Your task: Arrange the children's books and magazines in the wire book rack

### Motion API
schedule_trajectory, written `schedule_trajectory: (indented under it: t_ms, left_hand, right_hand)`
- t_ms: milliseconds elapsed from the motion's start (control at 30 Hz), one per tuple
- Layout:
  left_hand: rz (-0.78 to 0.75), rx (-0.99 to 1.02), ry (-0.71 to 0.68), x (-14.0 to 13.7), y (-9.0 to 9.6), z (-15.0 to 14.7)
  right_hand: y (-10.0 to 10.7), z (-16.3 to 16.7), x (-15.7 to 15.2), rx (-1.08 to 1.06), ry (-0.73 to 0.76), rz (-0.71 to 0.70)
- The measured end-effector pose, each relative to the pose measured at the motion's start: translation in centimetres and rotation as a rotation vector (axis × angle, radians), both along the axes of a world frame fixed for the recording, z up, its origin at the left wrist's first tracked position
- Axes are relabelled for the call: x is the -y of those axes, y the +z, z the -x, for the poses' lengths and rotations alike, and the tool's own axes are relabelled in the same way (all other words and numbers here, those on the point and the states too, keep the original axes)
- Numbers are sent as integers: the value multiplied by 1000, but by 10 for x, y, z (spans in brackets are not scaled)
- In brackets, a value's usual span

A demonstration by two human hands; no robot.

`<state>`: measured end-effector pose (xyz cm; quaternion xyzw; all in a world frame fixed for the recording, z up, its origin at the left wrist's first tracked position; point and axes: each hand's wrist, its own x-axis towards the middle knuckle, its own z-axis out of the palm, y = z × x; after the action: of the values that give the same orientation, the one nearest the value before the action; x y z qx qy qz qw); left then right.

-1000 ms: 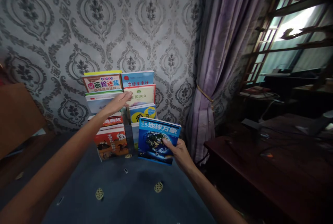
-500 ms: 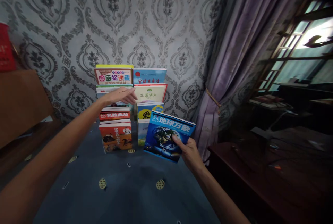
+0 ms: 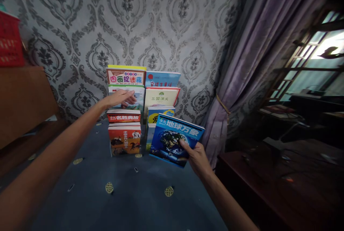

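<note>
In my right hand (image 3: 195, 155) is a blue book (image 3: 174, 138) with a picture of the Earth on its cover. The thumb presses on the front, and the book tilts a little. My left hand (image 3: 120, 97) reaches over the left column of books, fingers stretched and holding nothing. Behind it stands a white book with a green top edge (image 3: 137, 98), partly covered; I cannot tell whether they touch. Below the hand are a red-covered book (image 3: 124, 117) and an orange book (image 3: 125, 139). The right column has a cream book (image 3: 161, 98) and a blue-and-yellow book (image 3: 154, 115).
A brown book (image 3: 126, 77) and a light blue book (image 3: 163, 79) stand at the back, by the patterned wall (image 3: 153, 27). Left is a cardboard box (image 3: 24, 102) under a red container (image 3: 10, 41). At right are a purple curtain (image 3: 242, 55) and a dark red table (image 3: 242, 163).
My left hand has moved left, off the cream book to before the white book. The view has shifted slightly. The right hand keeps the blue book.
</note>
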<state>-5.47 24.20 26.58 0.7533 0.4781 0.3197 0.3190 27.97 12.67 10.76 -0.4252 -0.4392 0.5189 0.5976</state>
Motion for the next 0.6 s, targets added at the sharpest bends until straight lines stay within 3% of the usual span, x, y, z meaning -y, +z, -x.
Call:
schedule_trajectory:
  t_ms: [133,233,367,500,600]
  left_hand:
    - [15,42,-21,-2,-4,10]
    - [23,110,-1,-3,-7,16]
    - [21,177,18,1,-9,23]
    - [35,272,31,4,-11,29]
    - [27,405,14,4,-13,34]
  right_hand:
    - [3,4,0,-13,-7,-1]
    - [18,9,-5,-6,-12,-39]
    - [65,24,-26,-30,-45,-190]
    - [123,56,-58,-130,-31,-488]
    - [148,87,-83,-133,2,-609]
